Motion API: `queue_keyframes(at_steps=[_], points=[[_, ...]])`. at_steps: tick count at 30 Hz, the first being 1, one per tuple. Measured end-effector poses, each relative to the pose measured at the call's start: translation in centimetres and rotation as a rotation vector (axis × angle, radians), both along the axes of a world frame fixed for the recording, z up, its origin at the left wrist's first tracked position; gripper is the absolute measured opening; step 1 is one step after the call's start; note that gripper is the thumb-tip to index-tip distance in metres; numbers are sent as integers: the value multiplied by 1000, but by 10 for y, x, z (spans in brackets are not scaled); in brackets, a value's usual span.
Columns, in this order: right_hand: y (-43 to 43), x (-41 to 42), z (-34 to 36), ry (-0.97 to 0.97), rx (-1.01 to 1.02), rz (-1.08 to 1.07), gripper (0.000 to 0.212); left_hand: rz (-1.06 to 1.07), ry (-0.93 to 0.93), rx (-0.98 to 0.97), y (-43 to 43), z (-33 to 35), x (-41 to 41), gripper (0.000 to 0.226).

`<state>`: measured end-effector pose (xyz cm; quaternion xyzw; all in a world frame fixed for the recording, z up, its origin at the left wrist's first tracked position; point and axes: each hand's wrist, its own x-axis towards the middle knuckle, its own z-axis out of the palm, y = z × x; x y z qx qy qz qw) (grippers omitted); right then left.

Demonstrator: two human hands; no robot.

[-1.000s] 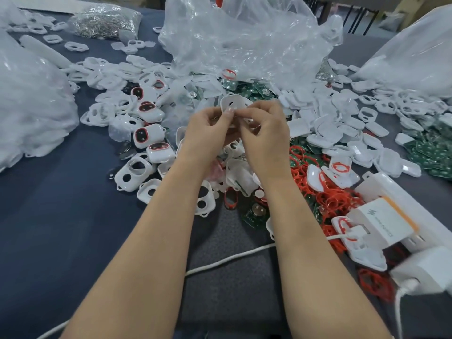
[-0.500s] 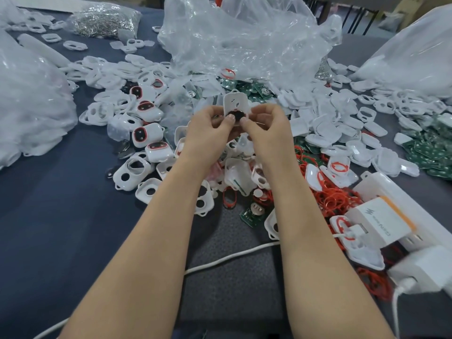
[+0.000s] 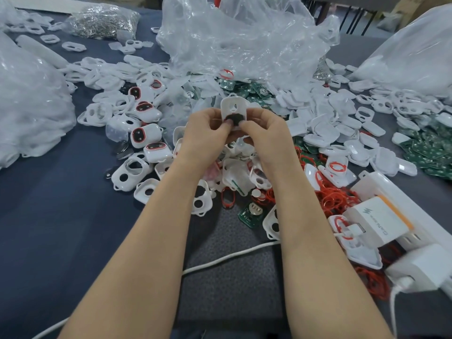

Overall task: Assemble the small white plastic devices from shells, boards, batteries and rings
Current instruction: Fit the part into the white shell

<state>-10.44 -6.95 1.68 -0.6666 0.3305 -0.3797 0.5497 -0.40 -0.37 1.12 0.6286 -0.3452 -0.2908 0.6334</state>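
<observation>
My left hand (image 3: 208, 133) and right hand (image 3: 266, 133) hold one white shell (image 3: 233, 106) upright above the parts heap.
Both my thumbs and curled fingers pinch the shell's lower half, the thumb tips meeting at its dark round opening; a smaller hole shows above. Beneath my wrists lie loose shells, red rings (image 3: 335, 199) and a green board (image 3: 252, 214). Finished devices (image 3: 144, 135) sit to my left, a white charger (image 3: 376, 223) to my right, a white cable (image 3: 220, 259) near me on the bench (image 3: 49, 216), and a clear plastic bag (image 3: 239, 40) beyond.
</observation>
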Motion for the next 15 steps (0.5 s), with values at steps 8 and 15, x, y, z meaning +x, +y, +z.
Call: queue_keyframes(at_steps=[8,15], points=[[0,3,-1,26,-16,-23,13,37,-162,51,0,1,-4,17],[-8,-3,-3,-127,183,51,8,-5,67,10,2,5,-4,3]])
